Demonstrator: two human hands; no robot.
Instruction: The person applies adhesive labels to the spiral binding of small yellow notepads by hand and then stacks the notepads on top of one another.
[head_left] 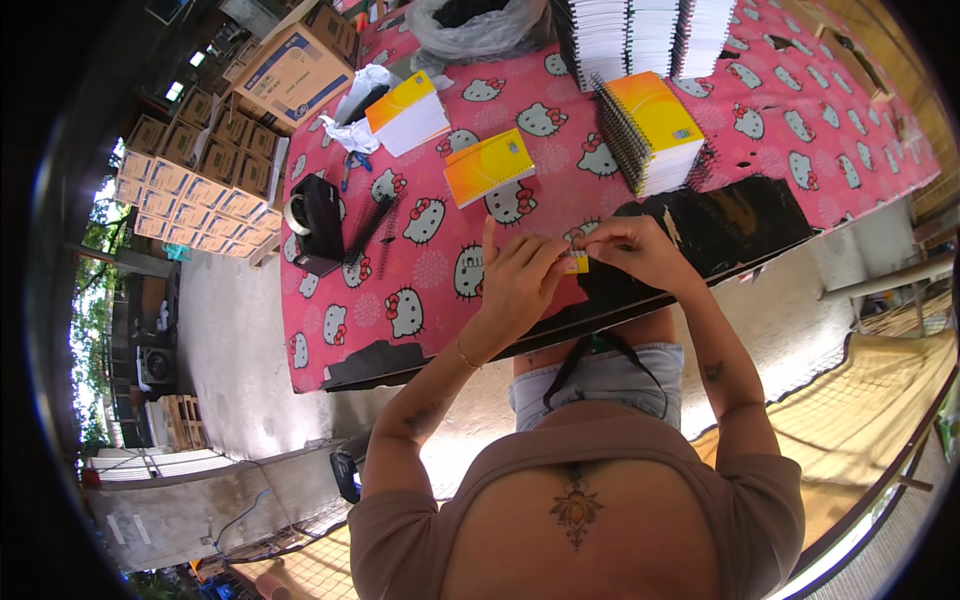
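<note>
At the table's near edge, my left hand (522, 275) and my right hand (632, 242) are close together over a small yellow piece with white marks (577, 264). It is too small to name. My left thumb and fingers press at its left side, with one finger raised. Above its right side my right fingertips are pinched; whatever is in them is too small to see. Beyond my hands lies a yellow-orange notebook (490, 168). Farther left is a stack of yellow-covered pages (408, 112). To the right stands a pile of spiral-bound notebooks (655, 130).
A black tape dispenser (318, 225) and dark binding coils (372, 232) sit at left. Tall notebook stacks (650, 35) and a plastic bag (480, 30) occupy the far side. A black patch (740, 225) covers the pink tablecloth's (430, 300) near right edge. Cardboard boxes (205, 165) are piled left.
</note>
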